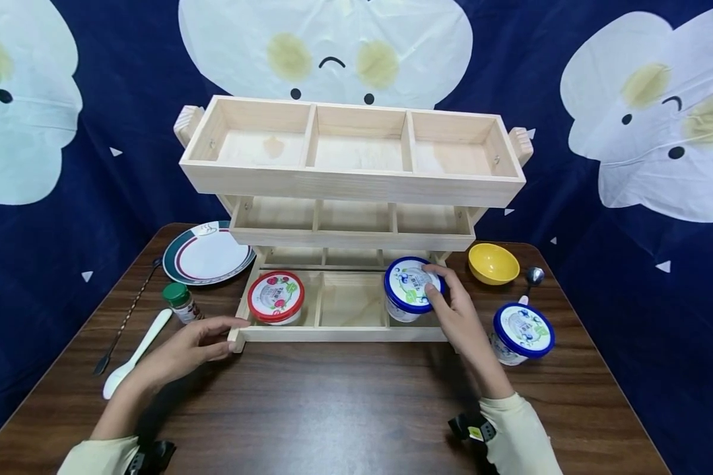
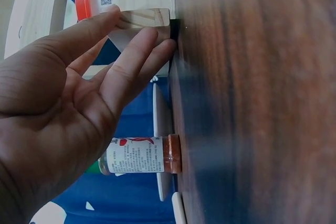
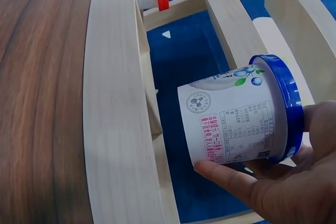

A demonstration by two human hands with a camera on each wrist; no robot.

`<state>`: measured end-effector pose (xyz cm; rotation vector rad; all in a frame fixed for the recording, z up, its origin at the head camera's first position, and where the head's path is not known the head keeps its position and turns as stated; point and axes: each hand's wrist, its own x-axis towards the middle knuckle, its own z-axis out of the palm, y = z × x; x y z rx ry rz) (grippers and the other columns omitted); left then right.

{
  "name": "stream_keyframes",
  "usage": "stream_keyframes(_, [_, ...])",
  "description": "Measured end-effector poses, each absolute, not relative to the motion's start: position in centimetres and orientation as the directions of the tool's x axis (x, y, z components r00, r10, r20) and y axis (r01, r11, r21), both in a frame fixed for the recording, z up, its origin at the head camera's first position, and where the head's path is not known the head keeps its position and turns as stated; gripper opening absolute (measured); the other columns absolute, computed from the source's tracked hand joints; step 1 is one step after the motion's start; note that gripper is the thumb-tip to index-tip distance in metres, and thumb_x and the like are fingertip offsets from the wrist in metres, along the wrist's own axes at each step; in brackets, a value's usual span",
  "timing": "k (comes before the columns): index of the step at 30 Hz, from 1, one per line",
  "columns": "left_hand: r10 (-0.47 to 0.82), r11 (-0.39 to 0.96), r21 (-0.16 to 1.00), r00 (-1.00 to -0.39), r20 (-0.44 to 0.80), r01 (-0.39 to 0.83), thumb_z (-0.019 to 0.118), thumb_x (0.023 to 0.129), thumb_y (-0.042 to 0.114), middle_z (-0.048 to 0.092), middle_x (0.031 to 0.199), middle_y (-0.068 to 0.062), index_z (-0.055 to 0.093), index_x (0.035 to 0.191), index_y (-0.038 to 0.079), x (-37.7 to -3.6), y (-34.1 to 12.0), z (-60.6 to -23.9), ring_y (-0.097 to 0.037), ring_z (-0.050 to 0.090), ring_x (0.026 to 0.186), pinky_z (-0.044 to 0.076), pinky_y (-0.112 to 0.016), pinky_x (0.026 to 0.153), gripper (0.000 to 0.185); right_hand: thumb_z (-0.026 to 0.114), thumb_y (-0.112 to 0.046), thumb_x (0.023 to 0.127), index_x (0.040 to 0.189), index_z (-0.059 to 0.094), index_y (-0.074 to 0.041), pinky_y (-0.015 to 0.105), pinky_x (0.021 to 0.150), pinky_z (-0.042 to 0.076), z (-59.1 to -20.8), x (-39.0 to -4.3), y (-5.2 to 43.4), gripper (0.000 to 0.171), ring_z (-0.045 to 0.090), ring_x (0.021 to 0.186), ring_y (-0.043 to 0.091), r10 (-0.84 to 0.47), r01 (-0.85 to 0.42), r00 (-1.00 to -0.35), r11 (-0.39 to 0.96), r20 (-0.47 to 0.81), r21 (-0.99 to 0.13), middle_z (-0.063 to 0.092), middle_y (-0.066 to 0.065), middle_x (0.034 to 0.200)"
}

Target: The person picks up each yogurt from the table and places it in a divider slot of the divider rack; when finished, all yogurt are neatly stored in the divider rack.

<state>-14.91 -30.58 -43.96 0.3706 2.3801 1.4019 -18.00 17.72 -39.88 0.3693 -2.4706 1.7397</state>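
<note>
My right hand [image 1: 460,316] grips the blue-lidded yogurt cup [image 1: 412,288] from above, fingers curled over the lid, thumb on its side wall, in the right compartment of the wooden rack [image 1: 350,326]. It looks light, thin-walled and smooth; I'd hold near the stiffer rim. My left hand [image 1: 193,346] lies spread, fingertips touching the rack's front-left corner.

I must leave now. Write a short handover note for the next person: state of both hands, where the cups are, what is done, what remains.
Left hand: open, fingertips touching the front left corner of the three-tier wooden rack.
Right hand: grips the blue-lidded yogurt cup in the bottom tier's right compartment.
Done: red-lidded yogurt cup sits in the left compartment.
Left: probably release the cup; middle compartment is empty; second blue-lidded cup stands on the brown wooden table, right of the rack.
</note>
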Motion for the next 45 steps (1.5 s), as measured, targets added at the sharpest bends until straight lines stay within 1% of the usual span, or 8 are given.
stream_keyframes(6, [0.396,0.488,0.870,-0.906,-0.146,0.073,0.067,0.108,0.008,0.065,0.145,-0.022,0.062,0.149,0.003,-14.9,-30.7,-43.9,-0.028,0.064,0.120,0.055,-0.026,0.091,0.041,0.050,-0.013,0.116,0.152,0.053,-0.004,0.052,0.117,0.036,-39.6,-18.6,16.1,0.038,0.045,0.140,0.032,-0.153,-0.253,-0.964,0.271,0.218,-0.929,0.044,0.019,0.163])
stream_keyframes(13, [0.403,0.473,0.878,-0.905,-0.140,0.075,0.067,0.107,0.005,0.065,0.143,-0.023,0.061,0.149,0.002,-14.9,-30.6,-44.1,-0.029,0.063,0.117,0.056,-0.028,0.089,0.042,0.052,-0.008,0.114,0.150,0.055,-0.004,0.049,0.112,0.042,-39.9,-19.1,13.9,0.036,0.051,0.135,0.032,-0.159,-0.255,-0.962,0.236,0.222,-0.938,0.050,0.020,0.157])
stream_keyframes(18, [0.396,0.476,0.877,-0.907,-0.146,0.067,0.067,0.107,0.004,0.065,0.144,-0.023,0.061,0.149,0.002,-14.9,-30.6,-44.0,-0.030,0.063,0.119,0.056,-0.028,0.090,0.043,0.053,-0.010,0.114,0.150,0.056,-0.006,0.046,0.106,0.049,-40.0,-19.4,12.8,0.036,0.055,0.131,0.033,-0.161,-0.265,-0.959,0.226,0.232,-0.938,0.050,0.020,0.156])
stream_keyframes(22, [0.396,0.480,0.874,-0.907,-0.141,0.073,0.067,0.107,0.005,0.065,0.144,-0.023,0.062,0.149,0.002,-14.9,-30.7,-44.1,-0.031,0.063,0.122,0.055,-0.028,0.091,0.042,0.053,-0.012,0.114,0.149,0.057,-0.007,0.046,0.106,0.048,-40.0,-19.6,11.8,0.036,0.055,0.131,0.034,-0.164,-0.264,-0.959,0.216,0.232,-0.940,0.051,0.020,0.156])
stream_keyframes(24, [0.392,0.484,0.872,-0.909,-0.142,0.073,0.068,0.107,0.006,0.065,0.144,-0.022,0.062,0.148,0.003,-14.9,-30.7,-44.1,-0.032,0.062,0.124,0.054,-0.027,0.092,0.042,0.054,-0.013,0.114,0.149,0.057,-0.008,0.050,0.108,0.047,-40.2,-19.7,11.2,0.036,0.056,0.130,0.034,-0.167,-0.261,-0.959,0.209,0.229,-0.942,0.053,0.020,0.154])
stream_keyframes(28, [0.388,0.489,0.869,-0.910,-0.146,0.069,0.067,0.107,0.006,0.064,0.146,-0.023,0.062,0.149,0.003,-14.9,-30.6,-44.1,-0.032,0.062,0.125,0.054,-0.026,0.092,0.042,0.054,-0.014,0.114,0.149,0.058,-0.009,0.048,0.107,0.047,-40.4,-20.0,10.1,0.036,0.058,0.127,0.033,-0.187,-0.250,-0.959,0.190,0.215,-0.950,0.053,0.020,0.154])
stream_keyframes(32, [0.386,0.495,0.866,-0.910,-0.150,0.067,0.067,0.108,0.006,0.064,0.146,-0.023,0.062,0.149,0.003,-14.9,-30.5,-43.9,-0.032,0.063,0.123,0.054,-0.026,0.092,0.041,0.054,-0.013,0.114,0.149,0.058,-0.009,0.047,0.108,0.047,-40.7,-20.2,9.4,0.036,0.057,0.128,0.033,-0.192,-0.255,-0.957,0.190,0.219,-0.948,0.053,0.020,0.155])
stream_keyframes(45, [0.390,0.472,0.880,-0.909,-0.146,0.061,0.066,0.107,0.004,0.066,0.143,-0.023,0.062,0.149,0.002,-14.8,-30.5,-44.1,-0.031,0.064,0.119,0.056,-0.028,0.090,0.042,0.055,-0.013,0.112,0.150,0.057,-0.006,0.050,0.110,0.047,-42.1,-20.8,8.9,0.038,0.058,0.131,0.035,-0.200,-0.241,-0.959,0.194,0.202,-0.951,0.051,0.021,0.157])
